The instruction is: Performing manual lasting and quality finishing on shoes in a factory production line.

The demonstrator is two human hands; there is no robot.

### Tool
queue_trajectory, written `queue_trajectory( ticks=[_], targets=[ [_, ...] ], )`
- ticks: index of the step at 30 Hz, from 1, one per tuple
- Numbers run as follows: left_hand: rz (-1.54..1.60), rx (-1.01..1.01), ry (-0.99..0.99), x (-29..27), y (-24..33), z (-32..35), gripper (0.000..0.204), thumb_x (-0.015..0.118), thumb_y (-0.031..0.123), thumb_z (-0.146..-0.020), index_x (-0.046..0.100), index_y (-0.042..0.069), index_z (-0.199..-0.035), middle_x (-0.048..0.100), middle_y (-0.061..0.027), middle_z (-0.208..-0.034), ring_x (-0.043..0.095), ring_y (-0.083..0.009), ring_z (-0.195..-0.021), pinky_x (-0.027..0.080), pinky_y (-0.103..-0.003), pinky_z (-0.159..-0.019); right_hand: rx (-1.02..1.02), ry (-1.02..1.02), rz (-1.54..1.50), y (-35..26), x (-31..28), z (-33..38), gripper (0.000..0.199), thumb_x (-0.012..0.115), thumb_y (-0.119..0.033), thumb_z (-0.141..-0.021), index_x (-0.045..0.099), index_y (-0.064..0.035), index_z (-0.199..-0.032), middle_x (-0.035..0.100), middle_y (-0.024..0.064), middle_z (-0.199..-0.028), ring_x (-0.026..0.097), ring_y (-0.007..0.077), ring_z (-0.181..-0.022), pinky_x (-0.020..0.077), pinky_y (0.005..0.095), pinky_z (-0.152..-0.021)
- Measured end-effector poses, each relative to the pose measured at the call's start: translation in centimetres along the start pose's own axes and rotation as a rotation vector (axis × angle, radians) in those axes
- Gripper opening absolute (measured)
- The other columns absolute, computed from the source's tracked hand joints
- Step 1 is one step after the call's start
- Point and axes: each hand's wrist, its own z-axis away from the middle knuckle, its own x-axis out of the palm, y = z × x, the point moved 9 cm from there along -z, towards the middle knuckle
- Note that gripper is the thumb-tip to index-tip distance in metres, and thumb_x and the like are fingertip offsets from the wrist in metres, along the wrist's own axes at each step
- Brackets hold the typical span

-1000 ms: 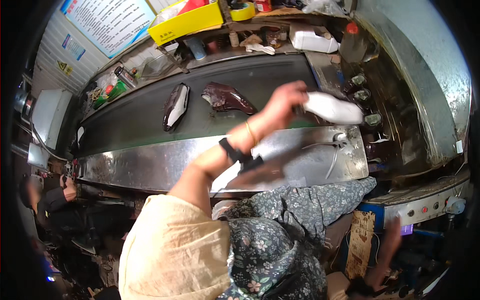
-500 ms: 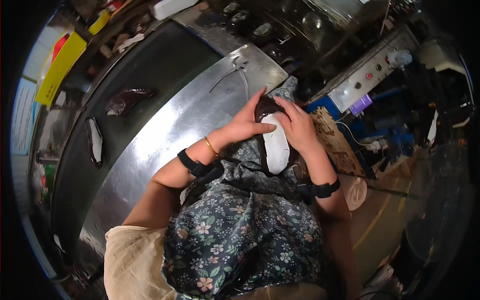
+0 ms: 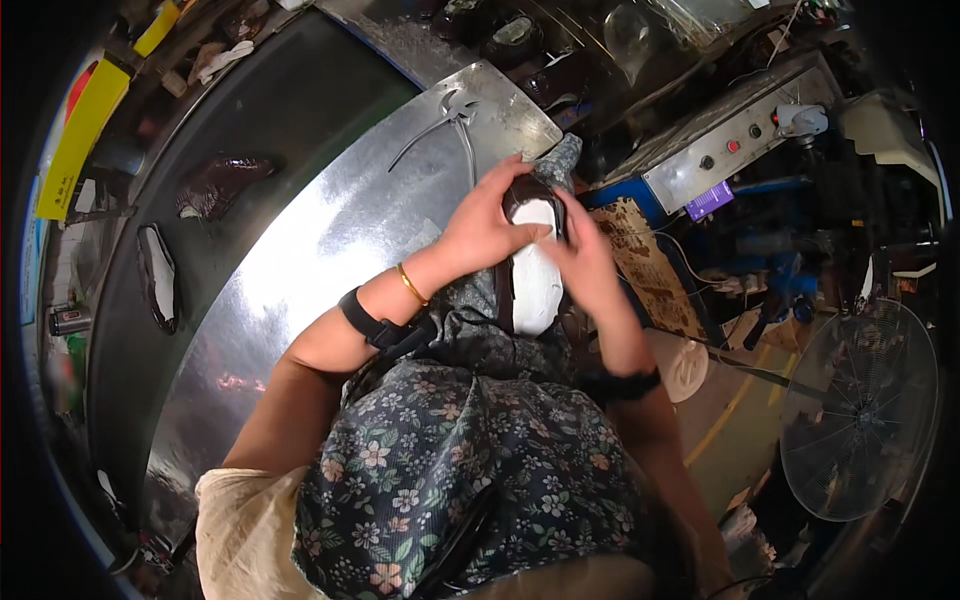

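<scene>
A dark brown shoe upper (image 3: 508, 292) rests on my lap with its white sole side (image 3: 536, 288) up and its rounded end away from me. My left hand (image 3: 487, 228) wraps its left edge near that end, the thumb lying across the white surface. On the opposite edge, my right hand (image 3: 585, 255) closes round it, slightly blurred, its thumb side near my left thumb. Lasting pincers (image 3: 458, 112) with spread handles lie on the shiny metal table (image 3: 330, 215), beyond my left hand. A floral apron (image 3: 450, 440) covers my lap.
Left of the table curves a dark conveyor belt (image 3: 290, 110) carrying a brown shoe (image 3: 222, 186) and another with a white underside (image 3: 157, 275). More dark shoes (image 3: 512, 40) stand far ahead. A control panel (image 3: 720, 150) and a standing fan (image 3: 862, 412) are at right.
My hands have shifted on the shoe; more white now shows near its far end, and my right thumb has come down toward my left. The whole view has moved slightly.
</scene>
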Motion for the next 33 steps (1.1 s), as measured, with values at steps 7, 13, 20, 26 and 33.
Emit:
queue_trajectory(
  ticks=[7, 13, 20, 26, 33],
  targets=[
    [0.547, -0.388, -0.221, 1.3, -2.2, -3.3, 0.057, 0.079, 0.009, -0.076, 0.052, 0.004, -0.126, 0.064, -0.0069, -0.102, 0.06, -0.0165, -0.094, 0.05, -0.03, -0.084, 0.116, 0.034, -0.098, 2.1, -1.2, 4.9, 0.021, 0.051, -0.014, -0.097, 0.061, 0.0029, -0.106, 0.059, 0.0052, -0.071, 0.048, 0.0051, -0.07, 0.0443, 0.0261, -0.063],
    [0.572, -0.465, -0.277, 1.9, -3.7, 1.5, 0.059, 0.079, 0.007, -0.077, 0.05, 0.005, -0.128, 0.059, -0.0063, -0.112, 0.056, -0.0149, -0.101, 0.045, -0.027, -0.091, 0.501, -0.08, -0.658, 6.5, -1.0, 7.6, 0.041, 0.051, -0.032, -0.098, 0.058, 0.001, -0.121, 0.066, 0.0044, -0.105, 0.059, 0.0111, -0.096, 0.0467, 0.0269, -0.087],
    [0.51, -0.465, -0.259, 2.7, -4.4, 2.0, 0.059, 0.075, 0.006, -0.077, 0.048, 0.005, -0.13, 0.058, -0.0074, -0.114, 0.054, -0.0184, -0.106, 0.043, -0.03, -0.094, 0.481, -0.169, 0.071, 6.1, 3.0, 4.7, 0.073, 0.018, -0.055, -0.101, 0.057, 0.002, -0.124, 0.062, 0.0243, -0.116, 0.059, 0.0309, -0.111, 0.043, 0.0353, -0.097],
    [0.564, -0.472, -0.283, 4.3, -4.8, 0.9, 0.06, 0.073, 0.005, -0.081, 0.043, 0.002, -0.132, 0.059, -0.0084, -0.111, 0.058, -0.0158, -0.098, 0.047, -0.029, -0.088, -0.066, -0.049, 1.023, 1.3, 2.4, 2.2, 0.042, 0.045, -0.029, -0.096, 0.061, 0.0096, -0.102, 0.064, 0.0193, -0.074, 0.067, 0.0315, -0.072, 0.0533, 0.0409, -0.062],
    [0.249, -0.521, -0.432, 3.7, -3.3, -0.1, 0.073, 0.077, 0.015, -0.081, 0.035, -0.003, -0.139, 0.061, -0.0125, -0.113, 0.058, -0.0187, -0.103, 0.047, -0.029, -0.091, 0.245, -0.192, 0.128, 5.3, 0.9, 6.0, 0.058, 0.051, -0.031, -0.098, 0.033, 0.0001, -0.143, 0.063, 0.0225, -0.114, 0.061, 0.0388, -0.105, 0.0463, 0.0424, -0.092]
  ],
)
